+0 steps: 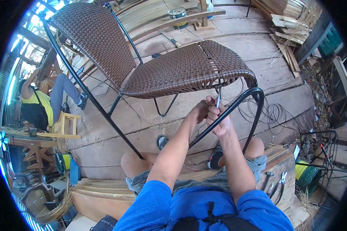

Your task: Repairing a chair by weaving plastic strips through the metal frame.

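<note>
We note a brown woven chair (181, 73), bent black tubing (254, 91); right grip (222, 125) closed round slim metal tool (219, 99); left grip (198, 111) curled, contents unclear.

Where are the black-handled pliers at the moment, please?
In the head view, the pliers lie at the lower right, on a wooden board beyond the person's right elbow, just right of a small hammer.

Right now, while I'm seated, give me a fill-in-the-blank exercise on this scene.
The brown woven chair has a tubular frame coloured ____.
Your bare right hand holds a slim silvery tool by the front edge of the chair's woven ____.
Black-handled metal pliers lie on your ____ side.
Missing words: black; seat; right.
</note>
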Motion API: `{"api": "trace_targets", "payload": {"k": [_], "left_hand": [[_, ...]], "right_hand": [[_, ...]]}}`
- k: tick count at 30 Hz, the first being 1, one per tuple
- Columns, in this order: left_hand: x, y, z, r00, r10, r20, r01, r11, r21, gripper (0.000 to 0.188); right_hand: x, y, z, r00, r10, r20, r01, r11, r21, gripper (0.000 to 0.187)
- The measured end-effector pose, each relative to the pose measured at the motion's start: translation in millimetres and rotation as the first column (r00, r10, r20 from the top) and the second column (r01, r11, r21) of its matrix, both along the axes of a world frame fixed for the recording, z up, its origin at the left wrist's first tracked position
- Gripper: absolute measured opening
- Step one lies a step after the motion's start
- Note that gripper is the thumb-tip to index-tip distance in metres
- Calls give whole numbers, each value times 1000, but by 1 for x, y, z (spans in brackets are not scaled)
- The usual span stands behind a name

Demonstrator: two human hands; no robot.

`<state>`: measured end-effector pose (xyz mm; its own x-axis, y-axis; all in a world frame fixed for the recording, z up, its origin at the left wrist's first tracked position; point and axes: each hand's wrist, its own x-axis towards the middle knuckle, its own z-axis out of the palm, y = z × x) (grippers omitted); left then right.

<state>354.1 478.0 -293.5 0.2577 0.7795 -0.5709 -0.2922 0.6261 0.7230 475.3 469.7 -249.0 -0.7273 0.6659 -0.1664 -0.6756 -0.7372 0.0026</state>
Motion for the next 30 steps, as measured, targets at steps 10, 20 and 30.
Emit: {"api": "trace_targets", "payload": {"k": [10,20,30], "left_hand": [[-9,-12,-14,998,30,60,-33,998,46,14],[8,-12,55,842,369,-393,-127,845,519,26],[29,6,83,818,296,-494,-15,868,496,33]], "right_hand": [[-1,12,-10,986,17,-165,2,993,116,51],[-5,18,19,450,-375,811,84,921,379,34],[-12,27,-4,88,-708,701,72,706,705,34]]}}
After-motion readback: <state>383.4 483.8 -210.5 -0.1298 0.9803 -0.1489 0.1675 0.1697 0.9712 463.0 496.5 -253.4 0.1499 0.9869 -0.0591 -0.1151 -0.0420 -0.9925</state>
